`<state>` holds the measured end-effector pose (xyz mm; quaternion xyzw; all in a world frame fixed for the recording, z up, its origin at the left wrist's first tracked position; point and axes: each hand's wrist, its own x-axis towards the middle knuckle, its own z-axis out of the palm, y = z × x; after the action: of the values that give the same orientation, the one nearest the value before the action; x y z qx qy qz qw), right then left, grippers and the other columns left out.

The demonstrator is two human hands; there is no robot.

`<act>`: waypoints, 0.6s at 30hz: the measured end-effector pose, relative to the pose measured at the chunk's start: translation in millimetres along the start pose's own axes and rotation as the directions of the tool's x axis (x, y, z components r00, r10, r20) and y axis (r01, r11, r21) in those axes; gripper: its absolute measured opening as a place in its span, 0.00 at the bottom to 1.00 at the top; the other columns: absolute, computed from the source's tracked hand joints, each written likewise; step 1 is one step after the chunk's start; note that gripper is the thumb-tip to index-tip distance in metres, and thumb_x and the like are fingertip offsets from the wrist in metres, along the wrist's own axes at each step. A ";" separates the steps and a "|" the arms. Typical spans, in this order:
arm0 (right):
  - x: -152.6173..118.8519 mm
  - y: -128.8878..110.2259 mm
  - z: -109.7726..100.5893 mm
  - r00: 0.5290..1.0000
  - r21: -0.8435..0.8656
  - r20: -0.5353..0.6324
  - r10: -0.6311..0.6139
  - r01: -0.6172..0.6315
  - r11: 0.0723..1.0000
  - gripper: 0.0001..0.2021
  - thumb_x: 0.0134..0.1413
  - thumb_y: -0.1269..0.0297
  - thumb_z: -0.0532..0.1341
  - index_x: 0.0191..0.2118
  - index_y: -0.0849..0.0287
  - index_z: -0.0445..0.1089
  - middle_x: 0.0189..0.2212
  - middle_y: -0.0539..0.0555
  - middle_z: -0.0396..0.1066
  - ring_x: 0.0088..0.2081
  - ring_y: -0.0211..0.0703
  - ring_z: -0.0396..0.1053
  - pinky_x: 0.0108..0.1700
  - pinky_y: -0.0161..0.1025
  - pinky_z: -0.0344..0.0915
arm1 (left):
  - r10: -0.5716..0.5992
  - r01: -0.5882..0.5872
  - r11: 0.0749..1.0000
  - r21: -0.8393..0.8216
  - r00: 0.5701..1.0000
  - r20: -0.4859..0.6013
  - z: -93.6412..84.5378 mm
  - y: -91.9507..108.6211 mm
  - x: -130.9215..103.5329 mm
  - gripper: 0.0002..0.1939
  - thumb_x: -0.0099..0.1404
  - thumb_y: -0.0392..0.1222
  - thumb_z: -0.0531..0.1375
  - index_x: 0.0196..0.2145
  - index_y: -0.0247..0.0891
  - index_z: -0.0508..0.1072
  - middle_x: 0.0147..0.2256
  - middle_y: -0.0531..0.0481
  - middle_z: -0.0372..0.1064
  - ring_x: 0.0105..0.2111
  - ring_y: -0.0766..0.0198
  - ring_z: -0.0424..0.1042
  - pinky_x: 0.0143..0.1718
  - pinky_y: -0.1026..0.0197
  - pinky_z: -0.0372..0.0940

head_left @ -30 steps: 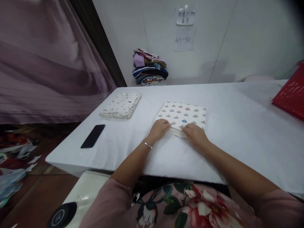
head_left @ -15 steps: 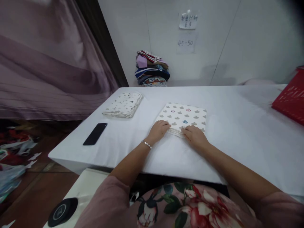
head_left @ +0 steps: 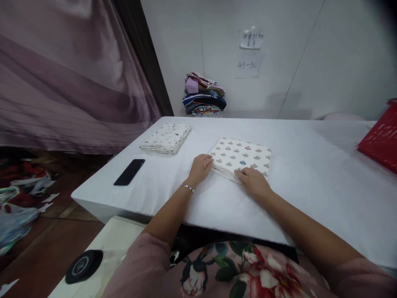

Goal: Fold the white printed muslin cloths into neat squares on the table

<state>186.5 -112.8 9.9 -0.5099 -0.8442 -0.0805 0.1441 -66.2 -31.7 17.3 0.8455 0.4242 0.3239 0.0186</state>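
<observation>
A folded cream cloth with grey and coloured prints (head_left: 245, 155) lies flat on the white table (head_left: 310, 165). My left hand (head_left: 201, 167) rests at the cloth's near left corner, fingers curled against its edge. My right hand (head_left: 252, 181) lies on the near edge of the same cloth, fingers pressing down on it. A bracelet sits on my left wrist.
A second folded patterned cloth (head_left: 166, 138) lies at the table's far left, a black phone (head_left: 129, 172) near the left edge. A stack of folded clothes (head_left: 204, 95) stands by the wall. A red basket (head_left: 380, 140) is at the right. Purple curtain at left.
My left hand has slid a little left along the cloth's near edge to its corner. The view has shifted slightly; the cloth stays in place.
</observation>
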 end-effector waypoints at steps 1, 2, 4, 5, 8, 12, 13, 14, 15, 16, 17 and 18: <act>0.1 -0.1 -0.1 1.000 -0.009 0.000 -0.003 0.003 1.000 0.18 0.65 0.66 0.45 0.54 0.55 0.66 0.35 0.57 0.67 0.35 0.46 0.60 0.37 0.40 0.54 | 0.001 -0.002 1.000 -0.015 1.000 -0.021 0.3 5.7 1.7 0.11 0.67 0.37 0.52 0.41 0.41 0.74 0.45 0.48 0.71 0.48 0.61 0.66 0.51 0.52 0.60; 0.3 -0.2 -0.1 1.000 -0.017 -0.003 -0.007 0.007 1.000 0.18 0.64 0.66 0.45 0.54 0.55 0.66 0.35 0.56 0.67 0.35 0.45 0.60 0.37 0.40 0.54 | 0.014 -0.015 0.999 -0.029 0.999 -0.033 1.3 12.4 3.8 0.12 0.67 0.37 0.52 0.42 0.41 0.74 0.45 0.48 0.71 0.48 0.61 0.66 0.51 0.52 0.60; 0.8 -0.3 -0.1 1.000 -0.024 -0.010 -0.014 0.014 1.000 0.18 0.64 0.66 0.46 0.53 0.55 0.67 0.35 0.56 0.67 0.35 0.45 0.60 0.37 0.40 0.54 | 0.060 -0.061 0.997 -0.044 0.998 -0.022 5.4 27.3 8.6 0.13 0.68 0.38 0.50 0.44 0.41 0.73 0.47 0.48 0.70 0.50 0.62 0.65 0.53 0.51 0.59; 1.1 -0.4 -0.1 1.000 -0.029 -0.013 -0.018 0.017 0.999 0.18 0.64 0.66 0.46 0.53 0.55 0.67 0.35 0.56 0.67 0.35 0.45 0.60 0.37 0.40 0.54 | 0.090 -0.090 0.995 -0.045 0.996 0.001 8.4 34.7 10.9 0.13 0.68 0.39 0.50 0.45 0.41 0.72 0.48 0.47 0.70 0.51 0.62 0.64 0.54 0.51 0.58; 1.9 -0.9 0.3 1.000 -0.055 -0.020 -0.023 0.021 0.998 0.17 0.64 0.66 0.47 0.52 0.55 0.67 0.34 0.56 0.67 0.34 0.44 0.60 0.36 0.39 0.54 | 0.183 -0.182 0.983 -0.019 0.974 0.134 20.1 52.4 13.8 0.15 0.69 0.42 0.48 0.50 0.41 0.68 0.54 0.47 0.65 0.57 0.61 0.59 0.59 0.49 0.53; 0.7 -1.0 3.5 0.999 -0.069 -0.023 -0.027 0.025 0.997 0.16 0.64 0.67 0.48 0.52 0.57 0.67 0.34 0.56 0.67 0.35 0.44 0.60 0.36 0.39 0.54 | 0.177 -0.203 0.977 0.070 0.945 0.275 35.8 56.8 5.9 0.20 0.70 0.45 0.47 0.57 0.41 0.62 0.59 0.47 0.58 0.61 0.59 0.52 0.61 0.49 0.48; -0.1 -0.9 4.8 0.999 -0.066 -0.030 -0.028 0.026 0.997 0.16 0.64 0.67 0.49 0.53 0.57 0.66 0.35 0.56 0.67 0.36 0.45 0.61 0.37 0.40 0.54 | 0.171 -0.202 0.976 0.083 0.943 0.284 38.3 55.1 3.1 0.21 0.70 0.46 0.47 0.58 0.40 0.61 0.60 0.47 0.57 0.62 0.59 0.52 0.61 0.49 0.47; -1.1 -0.7 6.0 0.999 -0.062 -0.038 -0.030 0.028 0.998 0.16 0.64 0.68 0.50 0.53 0.59 0.66 0.36 0.56 0.67 0.37 0.45 0.61 0.38 0.40 0.54 | 0.172 -0.206 0.975 0.089 0.942 0.287 39.9 52.9 0.6 0.21 0.70 0.46 0.46 0.58 0.40 0.60 0.60 0.47 0.57 0.62 0.59 0.51 0.62 0.50 0.47; -2.0 -0.6 7.0 0.998 -0.059 -0.047 -0.034 0.031 0.998 0.16 0.63 0.69 0.50 0.54 0.60 0.65 0.36 0.57 0.67 0.37 0.45 0.61 0.38 0.40 0.55 | 0.178 -0.211 0.973 0.089 0.941 0.288 40.4 51.0 -1.3 0.21 0.70 0.46 0.46 0.59 0.40 0.60 0.61 0.47 0.56 0.62 0.59 0.51 0.62 0.50 0.46; -2.9 -0.6 7.8 0.998 -0.058 -0.055 -0.036 0.033 0.998 0.16 0.63 0.69 0.51 0.54 0.60 0.65 0.37 0.57 0.68 0.37 0.45 0.61 0.39 0.40 0.55 | 0.185 -0.217 0.973 0.083 0.940 0.288 40.1 49.8 -2.3 0.21 0.70 0.46 0.46 0.59 0.40 0.59 0.61 0.47 0.56 0.62 0.59 0.51 0.62 0.50 0.46; -3.6 -0.7 8.3 0.997 -0.058 -0.061 -0.038 0.035 0.998 0.16 0.63 0.70 0.51 0.54 0.61 0.65 0.37 0.57 0.68 0.37 0.45 0.61 0.39 0.41 0.55 | 0.188 -0.217 0.973 0.074 0.939 0.288 38.9 49.5 -2.2 0.21 0.70 0.47 0.47 0.58 0.40 0.60 0.61 0.47 0.57 0.62 0.59 0.51 0.62 0.51 0.46; -3.9 -0.9 8.6 0.997 -0.059 -0.063 -0.038 0.035 0.998 0.16 0.63 0.70 0.51 0.54 0.61 0.65 0.37 0.57 0.68 0.37 0.46 0.61 0.38 0.41 0.56 | 0.185 -0.211 0.975 0.063 0.940 0.288 37.2 50.5 -0.7 0.21 0.70 0.47 0.47 0.58 0.40 0.61 0.60 0.47 0.58 0.62 0.59 0.52 0.62 0.50 0.47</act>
<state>186.0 -114.1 0.6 -0.4955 -0.8457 -0.1238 0.1548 -9.9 -55.5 3.0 0.9210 0.3447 0.1812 0.0062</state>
